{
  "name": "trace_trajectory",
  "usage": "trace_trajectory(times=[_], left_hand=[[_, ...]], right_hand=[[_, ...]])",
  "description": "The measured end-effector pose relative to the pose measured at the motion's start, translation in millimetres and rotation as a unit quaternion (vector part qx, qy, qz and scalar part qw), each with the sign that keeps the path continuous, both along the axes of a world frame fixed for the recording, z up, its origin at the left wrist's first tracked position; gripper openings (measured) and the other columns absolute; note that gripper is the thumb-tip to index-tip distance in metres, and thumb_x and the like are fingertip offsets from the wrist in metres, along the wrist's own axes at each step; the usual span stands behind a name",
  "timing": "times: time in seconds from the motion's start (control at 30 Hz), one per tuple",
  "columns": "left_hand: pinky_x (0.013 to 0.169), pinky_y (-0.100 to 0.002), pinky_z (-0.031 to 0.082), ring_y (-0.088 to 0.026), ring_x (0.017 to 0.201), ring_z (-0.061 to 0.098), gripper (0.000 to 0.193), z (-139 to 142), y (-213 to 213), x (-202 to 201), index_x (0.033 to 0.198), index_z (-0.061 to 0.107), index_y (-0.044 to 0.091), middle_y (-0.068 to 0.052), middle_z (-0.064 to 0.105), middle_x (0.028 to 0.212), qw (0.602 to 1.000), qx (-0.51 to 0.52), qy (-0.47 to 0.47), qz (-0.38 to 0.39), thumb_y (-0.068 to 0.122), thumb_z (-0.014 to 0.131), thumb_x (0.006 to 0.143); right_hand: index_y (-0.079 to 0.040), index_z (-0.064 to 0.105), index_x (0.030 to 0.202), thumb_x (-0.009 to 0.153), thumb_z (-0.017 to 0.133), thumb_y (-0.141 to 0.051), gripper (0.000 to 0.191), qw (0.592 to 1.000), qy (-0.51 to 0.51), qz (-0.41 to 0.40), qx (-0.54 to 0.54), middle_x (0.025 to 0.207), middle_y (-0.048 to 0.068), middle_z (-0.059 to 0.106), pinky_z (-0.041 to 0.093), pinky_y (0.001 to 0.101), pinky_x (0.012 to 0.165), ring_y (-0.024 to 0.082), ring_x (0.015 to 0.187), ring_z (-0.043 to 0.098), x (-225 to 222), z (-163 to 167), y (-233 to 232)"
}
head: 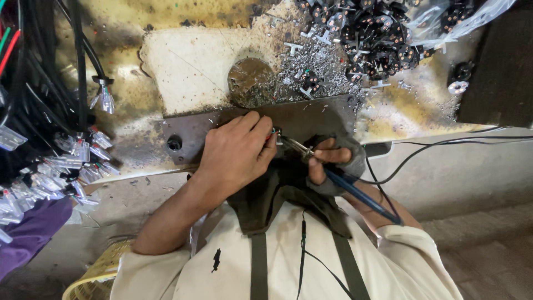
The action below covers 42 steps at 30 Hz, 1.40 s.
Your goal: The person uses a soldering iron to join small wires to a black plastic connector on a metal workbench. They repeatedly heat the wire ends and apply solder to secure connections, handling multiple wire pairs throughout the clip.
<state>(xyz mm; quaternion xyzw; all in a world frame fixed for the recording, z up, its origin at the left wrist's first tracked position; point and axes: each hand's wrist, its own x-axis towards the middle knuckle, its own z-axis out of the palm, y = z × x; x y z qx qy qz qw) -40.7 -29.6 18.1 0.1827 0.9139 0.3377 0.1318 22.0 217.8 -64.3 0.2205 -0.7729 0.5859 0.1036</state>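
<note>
Soldering is in hand at the front edge of a stained worktop. The right hand, in a fingerless grey glove, holds a blue-handled iron like a pen, its metal tip slanting up and left to a small part. The left hand lies knuckles-up on a dark metal plate and pinches that part, with a red wire end showing, between thumb and fingertips pressed together.

To do this well, I judge the left hand should stay braced on the plate so the part cannot shift, the tip should touch only the joint and keep off the fingertips just beside it, and the iron's black cord should lie slack to the right so it does not drag.

Right grip: fingers curled tight around the handle, thumb on top, nothing spread. Left grip: closed on the part, which sits at the plate's near edge, touching the iron's tip as far as can be told.

Behind lie solder scraps and a heap of black connectors; clear plugs on black wires hang at left.
</note>
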Motion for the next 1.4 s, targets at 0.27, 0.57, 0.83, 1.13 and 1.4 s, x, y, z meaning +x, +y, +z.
trace_trajectory(times=[0.27,0.57,0.83,1.13,1.4], left_hand=[[0.062,-0.045,0.053,-0.031,0.079,0.066,0.018,0,1,1,0.090,0.059,0.007,-0.010,0.058,0.086,1.000,0.001,-0.016,0.003,0.018,0.072,0.088],[0.061,-0.045,0.053,-0.030,0.080,0.066,0.018,-1,2,2,0.090,0.059,0.007,-0.010,0.059,0.087,1.000,-0.002,-0.013,0.008,0.018,0.073,0.087],[0.060,-0.045,0.053,-0.030,0.079,0.066,0.017,-1,3,5,0.090,0.060,0.008,-0.010,0.058,0.087,1.000,0.000,0.006,0.024,0.019,0.073,0.087],[0.061,-0.044,0.052,-0.029,0.079,0.065,0.018,-3,6,7,0.087,0.059,0.008,-0.009,0.057,0.085,0.998,0.009,0.029,0.046,0.018,0.073,0.088],[0.058,-0.043,0.051,-0.029,0.077,0.065,0.019,-5,9,11,0.086,0.059,0.008,-0.009,0.058,0.084,0.996,0.028,0.034,0.074,0.017,0.075,0.088]], right_hand=[[-0.007,0.055,0.111,0.088,0.070,0.000,0.029,0.999,-0.006,0.011,-0.032,0.079,0.008,0.063,0.052,0.0330,0.058,0.019,0.063,0.064,5,-3,-3],[-0.008,0.054,0.105,0.090,0.067,-0.001,0.021,0.996,-0.085,-0.012,0.003,0.081,0.005,0.062,0.054,0.0306,0.062,0.017,0.067,0.065,7,13,-3],[-0.008,0.057,0.114,0.097,0.077,-0.013,0.027,0.963,-0.268,0.013,0.012,0.097,0.006,0.069,0.056,0.0279,0.071,0.013,0.080,0.069,-29,29,-1],[-0.010,0.042,0.122,0.097,0.086,-0.005,0.050,0.977,-0.196,-0.084,-0.011,0.101,0.002,0.062,0.051,0.0221,0.074,0.010,0.082,0.061,-85,55,-22],[-0.010,0.039,0.119,0.089,0.085,0.002,0.055,0.970,-0.200,-0.091,0.105,0.098,0.005,0.055,0.051,0.0250,0.077,0.013,0.083,0.059,-50,51,-31]])
